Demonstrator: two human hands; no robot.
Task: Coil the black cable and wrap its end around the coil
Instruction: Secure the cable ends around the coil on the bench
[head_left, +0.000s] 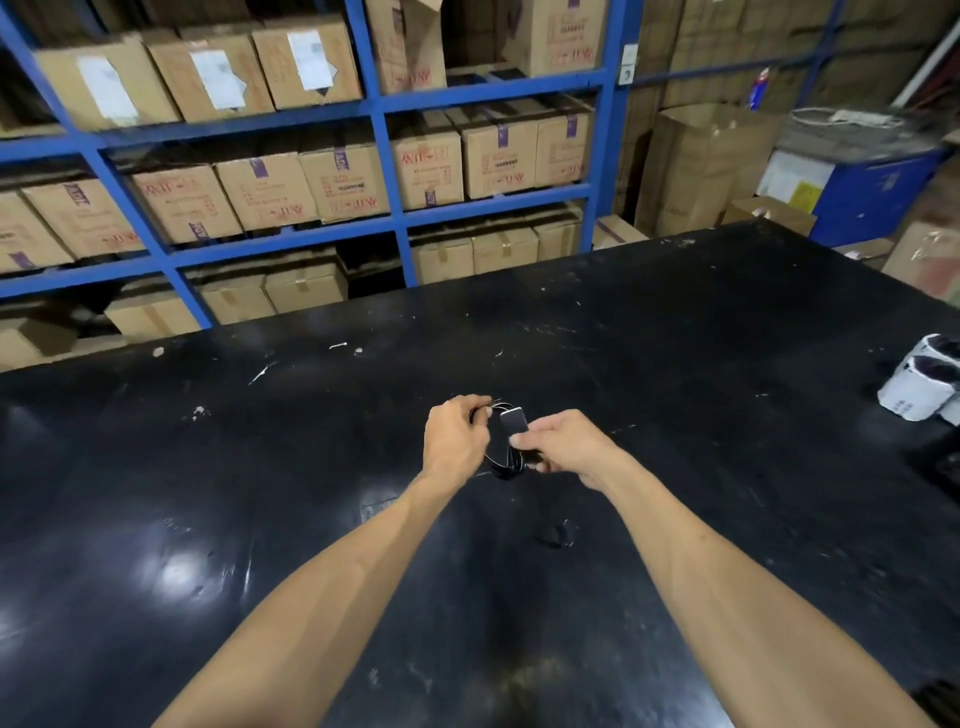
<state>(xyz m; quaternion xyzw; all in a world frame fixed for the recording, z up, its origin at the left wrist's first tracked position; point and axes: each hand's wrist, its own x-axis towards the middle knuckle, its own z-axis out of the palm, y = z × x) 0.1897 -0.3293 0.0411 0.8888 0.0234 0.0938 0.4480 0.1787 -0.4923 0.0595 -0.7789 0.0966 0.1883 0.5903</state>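
Note:
Both of my hands hold a black cable (503, 466) above the middle of the black table (311, 467). My left hand (456, 435) grips the gathered loops at their top, and part of the coil hangs below it between the two hands. My right hand (563, 441) pinches a small dark rectangular block with a light edge (513, 423) on the cable, close to the coil. The cable is dark against the dark table, so its full run is hard to make out.
A small dark object (558, 534) lies on the table nearer to me. White wrapped rolls (919, 384) stand at the table's right edge. Blue shelving (384, 156) full of cardboard boxes runs behind the table's far edge, with more boxes at the right.

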